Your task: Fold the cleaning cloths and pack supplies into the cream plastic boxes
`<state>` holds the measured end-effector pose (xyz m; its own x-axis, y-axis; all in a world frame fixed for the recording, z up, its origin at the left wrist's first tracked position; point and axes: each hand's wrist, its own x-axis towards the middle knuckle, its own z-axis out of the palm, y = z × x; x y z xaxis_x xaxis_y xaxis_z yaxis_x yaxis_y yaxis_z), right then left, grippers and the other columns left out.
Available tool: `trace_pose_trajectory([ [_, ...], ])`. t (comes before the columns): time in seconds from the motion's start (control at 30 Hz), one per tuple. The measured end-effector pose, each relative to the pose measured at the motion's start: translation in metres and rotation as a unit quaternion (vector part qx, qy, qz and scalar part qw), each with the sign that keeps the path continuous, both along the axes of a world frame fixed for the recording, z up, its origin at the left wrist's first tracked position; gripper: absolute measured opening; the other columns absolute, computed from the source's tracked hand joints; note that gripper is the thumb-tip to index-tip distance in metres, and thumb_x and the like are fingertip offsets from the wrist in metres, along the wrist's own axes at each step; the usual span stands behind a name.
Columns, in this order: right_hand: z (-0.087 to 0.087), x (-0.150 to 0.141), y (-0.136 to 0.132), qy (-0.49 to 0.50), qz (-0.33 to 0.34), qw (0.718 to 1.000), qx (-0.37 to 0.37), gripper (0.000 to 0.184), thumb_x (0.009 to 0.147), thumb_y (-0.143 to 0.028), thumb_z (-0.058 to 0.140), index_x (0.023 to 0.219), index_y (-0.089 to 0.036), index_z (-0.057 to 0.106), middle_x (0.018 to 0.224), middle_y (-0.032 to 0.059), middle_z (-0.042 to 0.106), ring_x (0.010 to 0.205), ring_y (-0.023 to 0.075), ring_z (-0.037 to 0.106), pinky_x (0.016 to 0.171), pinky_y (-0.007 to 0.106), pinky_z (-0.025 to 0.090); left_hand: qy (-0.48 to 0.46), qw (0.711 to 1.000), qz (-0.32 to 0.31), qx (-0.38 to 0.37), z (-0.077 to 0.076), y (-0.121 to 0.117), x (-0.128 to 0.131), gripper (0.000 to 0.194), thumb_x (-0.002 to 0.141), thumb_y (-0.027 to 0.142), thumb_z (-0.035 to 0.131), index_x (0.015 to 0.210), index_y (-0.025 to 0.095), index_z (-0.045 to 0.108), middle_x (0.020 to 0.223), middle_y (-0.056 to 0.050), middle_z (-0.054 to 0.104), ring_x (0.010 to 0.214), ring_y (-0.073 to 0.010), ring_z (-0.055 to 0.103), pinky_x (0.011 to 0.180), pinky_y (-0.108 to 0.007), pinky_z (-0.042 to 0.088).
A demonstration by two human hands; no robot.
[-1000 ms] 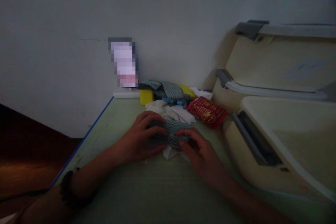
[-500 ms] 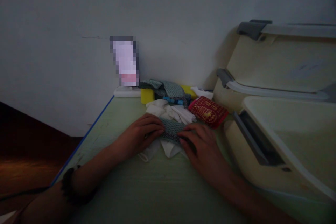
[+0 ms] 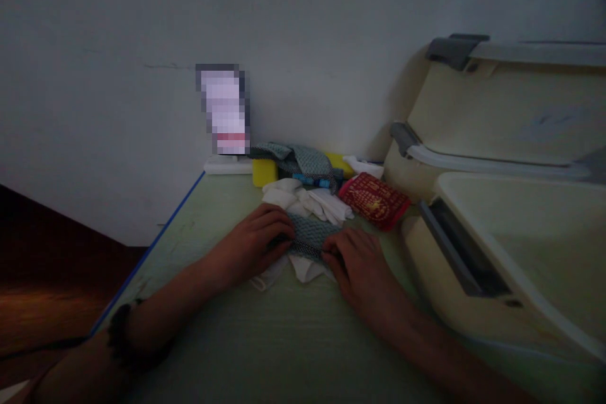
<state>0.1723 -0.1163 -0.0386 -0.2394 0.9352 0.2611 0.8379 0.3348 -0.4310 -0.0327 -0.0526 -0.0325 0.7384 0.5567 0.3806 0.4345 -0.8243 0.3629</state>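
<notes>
A folded grey-green woven cloth (image 3: 310, 237) lies between my two hands, on top of crumpled white cloths or tissues (image 3: 307, 268). My left hand (image 3: 260, 237) grips its left end, thumb in front and fingers over the top. At the right end, my right hand (image 3: 360, 252) pinches the cloth between thumb and curled fingers. More white crumpled pieces (image 3: 288, 196) lie just behind it. A red packet with gold print (image 3: 374, 200) rests beyond my right hand.
By the wall, a second grey-green cloth (image 3: 303, 161) drapes over yellow (image 3: 265, 172) and blue items. A phone (image 3: 225, 107) with a blurred screen stands on a white base (image 3: 227, 166). To the right are a large cream bin (image 3: 426, 265) and another with grey latches (image 3: 492, 107).
My right hand's fingers have closed in more on the right end of the cloth. My left hand stays at the left end. The view has shifted slightly.
</notes>
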Motion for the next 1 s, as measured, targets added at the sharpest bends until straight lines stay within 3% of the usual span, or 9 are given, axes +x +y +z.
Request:
trace_pose_trajectory([
  [0.13, -0.002, -0.002, 0.0, -0.01, -0.008, 1.0, -0.006, 0.006, 0.082, -0.011, 0.053, 0.081, -0.017, 0.055, 0.082, 0.0064, 0.06, 0.081, 0.0234, 0.052, 0.074, 0.04, 0.039, 0.007, 1.0, 0.002, 0.001, -0.001, 0.0, 0.0, 0.012, 0.081, 0.01, 0.051, 0.089, 0.016, 0.057, 0.096, -0.008, 0.06, 0.102, -0.0209, 0.048, 0.091, -0.038, 0.043],
  [0.27, -0.002, -0.002, 0.0, -0.012, 0.007, 1.0, -0.016, 0.018, 0.082, -0.009, 0.052, 0.097, -0.015, 0.058, 0.091, 0.0086, 0.06, 0.088, 0.0248, 0.052, 0.078, 0.042, 0.039, 0.008, 1.0, 0.01, 0.001, -0.001, 0.0, 0.001, 0.014, 0.076, 0.005, 0.051, 0.084, 0.017, 0.055, 0.093, -0.008, 0.058, 0.098, -0.0209, 0.048, 0.088, -0.037, 0.044],
  [0.47, -0.001, 0.0, -0.003, -0.013, 0.037, 0.999, -0.031, 0.038, 0.085, -0.009, 0.047, 0.114, -0.031, 0.06, 0.085, 0.0059, 0.055, 0.083, 0.0223, 0.05, 0.077, 0.04, 0.041, 0.037, 0.999, 0.022, 0.007, 0.003, -0.004, 0.002, 0.014, 0.076, 0.006, 0.049, 0.08, 0.018, 0.056, 0.092, -0.007, 0.057, 0.096, -0.0218, 0.047, 0.088, -0.038, 0.043],
  [0.67, 0.0, 0.002, -0.003, 0.003, 0.046, 0.998, -0.05, 0.03, 0.088, -0.013, 0.042, 0.111, -0.024, 0.059, 0.094, 0.0081, 0.056, 0.09, 0.0236, 0.049, 0.082, 0.043, 0.04, 0.058, 0.998, 0.008, -0.027, 0.014, -0.007, -0.001, 0.012, 0.082, 0.024, 0.053, 0.088, 0.019, 0.062, 0.092, -0.007, 0.055, 0.092, -0.0219, 0.048, 0.084, -0.037, 0.042],
  [0.8, 0.001, 0.003, -0.003, 0.014, 0.048, 0.998, -0.044, 0.023, 0.091, -0.02, 0.041, 0.106, -0.023, 0.058, 0.096, 0.0072, 0.058, 0.092, 0.0232, 0.049, 0.082, 0.043, 0.038, 0.042, 0.998, 0.033, -0.023, 0.007, -0.001, -0.001, 0.017, 0.087, 0.027, 0.049, 0.081, 0.019, 0.063, 0.079, -0.004, 0.057, 0.083, -0.0202, 0.049, 0.079, -0.035, 0.042],
  [0.9, 0.0, 0.002, -0.002, 0.026, 0.036, 0.998, -0.04, 0.02, 0.091, -0.021, 0.039, 0.099, -0.021, 0.058, 0.094, 0.0061, 0.061, 0.088, 0.0224, 0.052, 0.081, 0.042, 0.038, 0.024, 0.997, 0.054, -0.047, 0.0, 0.003, -0.001, 0.015, 0.086, 0.025, 0.05, 0.093, 0.019, 0.061, 0.081, -0.004, 0.058, 0.082, -0.0196, 0.051, 0.077, -0.035, 0.043],
  [1.0, -0.002, 0.002, 0.0, 0.029, 0.015, 0.999, -0.029, 0.023, 0.088, -0.023, 0.045, 0.109, -0.017, 0.053, 0.096, 0.0093, 0.062, 0.09, 0.0244, 0.053, 0.082, 0.044, 0.039, 0.029, 0.996, 0.061, -0.062, -0.002, 0.003, -0.002, 0.02, 0.085, 0.027, 0.051, 0.101, 0.018, 0.059, 0.084, -0.004, 0.058, 0.084, -0.0202, 0.052, 0.078, -0.036, 0.045],
])
